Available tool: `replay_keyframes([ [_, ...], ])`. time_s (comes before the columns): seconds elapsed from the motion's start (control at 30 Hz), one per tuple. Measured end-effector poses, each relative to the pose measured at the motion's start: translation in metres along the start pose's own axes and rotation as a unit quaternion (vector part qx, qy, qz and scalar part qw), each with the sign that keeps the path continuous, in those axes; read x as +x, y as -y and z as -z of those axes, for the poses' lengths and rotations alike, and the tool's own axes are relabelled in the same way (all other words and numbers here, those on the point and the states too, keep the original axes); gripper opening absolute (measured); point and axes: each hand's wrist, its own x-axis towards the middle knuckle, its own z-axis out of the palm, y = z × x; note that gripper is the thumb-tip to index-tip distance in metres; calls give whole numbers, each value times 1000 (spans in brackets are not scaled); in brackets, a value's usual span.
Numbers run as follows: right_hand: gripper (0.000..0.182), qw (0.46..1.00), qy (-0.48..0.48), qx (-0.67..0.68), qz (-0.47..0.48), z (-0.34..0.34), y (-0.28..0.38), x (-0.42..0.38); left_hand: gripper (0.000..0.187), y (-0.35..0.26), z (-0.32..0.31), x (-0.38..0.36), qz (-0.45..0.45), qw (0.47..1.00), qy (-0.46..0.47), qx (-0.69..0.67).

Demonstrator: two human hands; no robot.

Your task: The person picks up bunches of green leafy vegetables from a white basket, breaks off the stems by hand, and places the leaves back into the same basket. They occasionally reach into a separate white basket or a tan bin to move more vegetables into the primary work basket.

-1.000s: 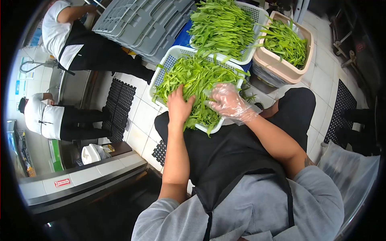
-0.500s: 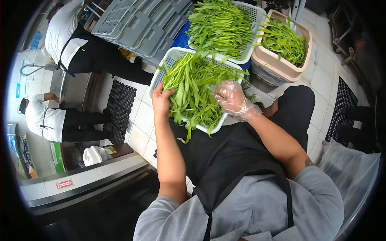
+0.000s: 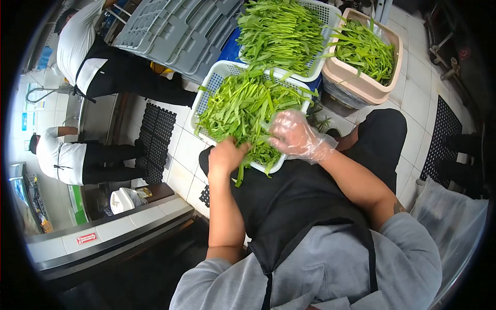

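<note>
The greens [image 3: 232, 106] at upper centre are bright green, with paler, yellowish-green stems. The baskets [image 3: 194, 122] there are white, patterned with small holes. At upper right, the tub [image 3: 345, 78] is pinkish beige. The crates [image 3: 170, 32] at upper left are grey. Off-white tiles [image 3: 187, 150] show darker grid lines; the black mats [image 3: 156, 135] at left and right have a perforated pattern. At lower centre, the apron [image 3: 289, 194] is black, the shirt [image 3: 320, 263] plain grey. The sign [image 3: 87, 238] at lower left is red and white.
</note>
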Motion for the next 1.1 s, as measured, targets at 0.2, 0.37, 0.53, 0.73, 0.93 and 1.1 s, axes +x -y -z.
replay_keyframes([
  [0.2, 29, 986, 157, 54, -7, -7, 13, -9, 54, 25, -53, -13, -44, 998, 48, -3],
  [0.37, 27, 998, 58, 20, 6, -18, 19, -10, 35, -9, -40, -16, -117, 963, -135, -203],
  [0.53, 14, 986, 147, -4, -79, -2, 14, 9, 46, -17, -16, 29, -277, 949, 154, 6],
  [0.73, 20, 985, 150, -66, -61, -14, 10, -13, 31, -35, 32, 117, -139, 967, -212, -33],
  [0.93, 14, 993, 94, -63, -24, -2, 0, -12, 30, -15, -3, 194, -206, 970, -132, 7],
  [1.1, 16, 998, 8, 34, -58, 31, -8, 5, 24, -28, 27, 131, -210, 940, -181, -200],
])
